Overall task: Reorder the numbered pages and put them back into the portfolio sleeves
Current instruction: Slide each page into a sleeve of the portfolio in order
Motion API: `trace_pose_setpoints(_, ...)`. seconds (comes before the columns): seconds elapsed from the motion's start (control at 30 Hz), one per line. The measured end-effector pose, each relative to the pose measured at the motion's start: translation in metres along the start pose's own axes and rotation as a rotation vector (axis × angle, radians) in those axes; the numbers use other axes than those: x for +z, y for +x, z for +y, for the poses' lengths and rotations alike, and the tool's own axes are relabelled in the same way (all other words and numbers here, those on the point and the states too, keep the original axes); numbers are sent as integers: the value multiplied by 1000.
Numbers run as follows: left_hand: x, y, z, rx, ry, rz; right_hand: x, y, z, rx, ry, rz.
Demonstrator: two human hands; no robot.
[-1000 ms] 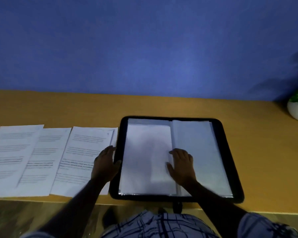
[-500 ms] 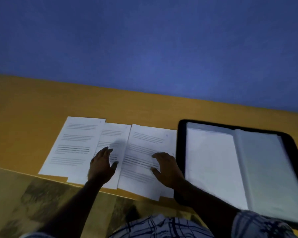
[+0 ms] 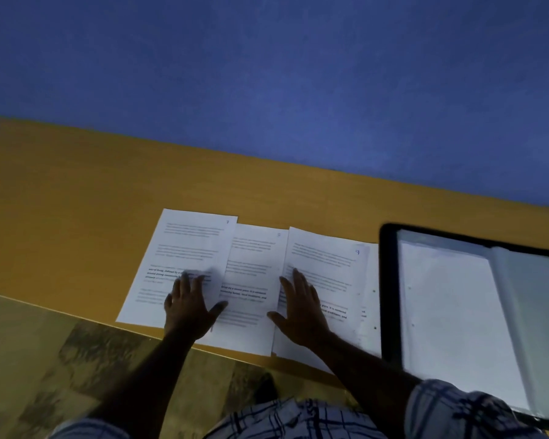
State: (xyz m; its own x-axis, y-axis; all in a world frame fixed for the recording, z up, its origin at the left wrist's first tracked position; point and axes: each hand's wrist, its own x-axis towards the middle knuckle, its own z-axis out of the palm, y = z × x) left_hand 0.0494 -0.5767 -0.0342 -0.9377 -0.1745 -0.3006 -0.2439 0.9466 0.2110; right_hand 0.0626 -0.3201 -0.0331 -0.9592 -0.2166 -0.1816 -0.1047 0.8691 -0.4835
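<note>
**Sorting stage, head view.** The open portfolio lies on the bench, with its clear sleeves facing up. The numbered pages are not yet in them. Three overlapping sheets lie in a row to the left of the portfolio.

- The nearest page is marked 9.
- The mark on the middle page is too faint to read.
- The farthest page appears to be marked 7.
- A further punched sheet shows from under the 9, just beside the portfolio's black rim.

The left hand lies flat on the farthest page, fingers spread wide and thumb reaching the middle page. The right hand lies flat across the overlap of the middle page and the 9, fingers also spread. Neither hand grips anything.

**Hazards (judged, not observed).**

- The sheets overlap, so a flat palm that slides one is likely to drag its neighbour and scramble the order.
- The near edges of the pages reach the bench's front edge, so a pull toward the body could tip a sheet onto the floor.
- The faint numerals in dim light invite a misread.
- The half-hidden punched sheet could be missed, or lifted together with the 9 and put into one sleeve.
- Thin paper may buckle at a sleeve's mouth if it is fed in at an angle.
</note>
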Motion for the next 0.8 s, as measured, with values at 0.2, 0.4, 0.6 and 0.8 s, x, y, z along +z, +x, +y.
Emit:
trace_pose_setpoints(0.2,4,-6,2,25,-57,59,4,6,-8,6,-6,-3)
trace_pose_setpoints(0.4,4,-9,4,85,-111,145,10,10,-20,31,-45,-5)
trace_pose_setpoints(0.6,-14,-14,11,72,-202,218,9,13,-31,53,-55,-15)
trace_pose_setpoints(0.8,-33,-21,20,105,-224,296,2,23,-45,75,93,35)
